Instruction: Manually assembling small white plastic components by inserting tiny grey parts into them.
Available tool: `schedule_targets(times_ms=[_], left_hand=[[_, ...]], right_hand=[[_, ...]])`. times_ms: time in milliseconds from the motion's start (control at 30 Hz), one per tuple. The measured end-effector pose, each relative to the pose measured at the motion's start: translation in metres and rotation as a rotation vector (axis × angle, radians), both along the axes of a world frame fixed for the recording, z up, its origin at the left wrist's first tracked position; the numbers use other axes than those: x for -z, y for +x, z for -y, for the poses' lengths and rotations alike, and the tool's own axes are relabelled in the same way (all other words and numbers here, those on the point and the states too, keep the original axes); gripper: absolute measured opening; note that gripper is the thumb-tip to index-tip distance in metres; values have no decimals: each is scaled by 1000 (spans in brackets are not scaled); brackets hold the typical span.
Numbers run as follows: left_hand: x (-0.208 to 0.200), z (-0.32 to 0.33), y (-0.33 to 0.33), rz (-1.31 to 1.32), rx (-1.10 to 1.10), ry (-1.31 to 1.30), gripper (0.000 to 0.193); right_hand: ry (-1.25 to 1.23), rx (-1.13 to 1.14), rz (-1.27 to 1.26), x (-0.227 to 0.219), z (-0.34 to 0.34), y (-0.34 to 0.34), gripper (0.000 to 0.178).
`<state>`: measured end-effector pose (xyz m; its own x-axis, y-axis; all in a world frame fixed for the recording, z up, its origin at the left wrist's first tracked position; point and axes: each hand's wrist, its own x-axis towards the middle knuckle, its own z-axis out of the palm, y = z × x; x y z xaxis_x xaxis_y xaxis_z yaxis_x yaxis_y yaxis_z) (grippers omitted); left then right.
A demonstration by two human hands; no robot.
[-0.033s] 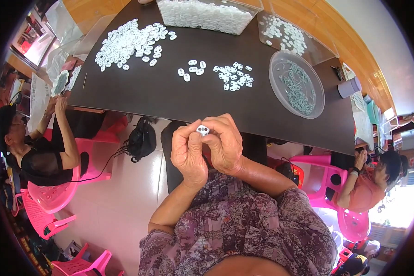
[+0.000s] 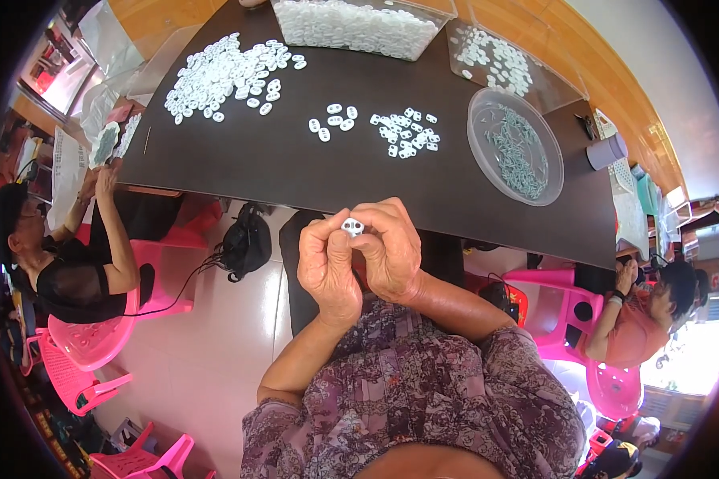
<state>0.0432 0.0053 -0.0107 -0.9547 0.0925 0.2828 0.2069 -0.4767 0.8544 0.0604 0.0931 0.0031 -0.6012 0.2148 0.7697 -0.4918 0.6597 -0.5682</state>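
- The left hand (image 2: 329, 267) and the right hand (image 2: 391, 249) meet just below the middle of the frame, in front of the near edge of the dark table (image 2: 295, 172).
- Between their fingertips sits a small white plastic piece (image 2: 352, 227) with two holes; the fingers of both hands are closed around it, thumbs and forefingers pinching it from either side.
- The piece is held in the air, just off the table edge, not resting on anything.
- On the table above the hands lies a small cluster of white pieces (image 2: 407, 132), and left of it a few loose ones (image 2: 332, 120).
- A large heap of white pieces (image 2: 225, 73) spreads over the upper left of the table.
- A round clear dish (image 2: 479, 136) holding small grey-green metal parts stands right of centre.
- A clear rectangular box (image 2: 359, 28) full of white pieces is at the top edge, with a clear tray (image 2: 535, 96) of more pieces to its right.
- A person in black (image 2: 64, 271) sits on a pink chair at the left; another person in orange (image 2: 639, 327) sits at the right.
- A black bag (image 2: 246, 243) lies on the floor under the table.
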Motion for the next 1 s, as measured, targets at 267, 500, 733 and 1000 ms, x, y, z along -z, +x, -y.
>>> schedule_targets(times_ms=[267,500,733,1000], left_hand=[[-2,-7,2,-54,-78,-49,18],[-8,-11,0,-65,-150,-231,15],[-5,-2,-21,-108,102,-426,26],[-3,5,-100,-309,-216,-682,16]], right_hand=[[34,-21,-61,4,-2,-7,17],[15,32,-30,3,-6,-8,15],[126,131,107,-15,-49,0,14],[196,584,90,-101,-224,-46,14]])
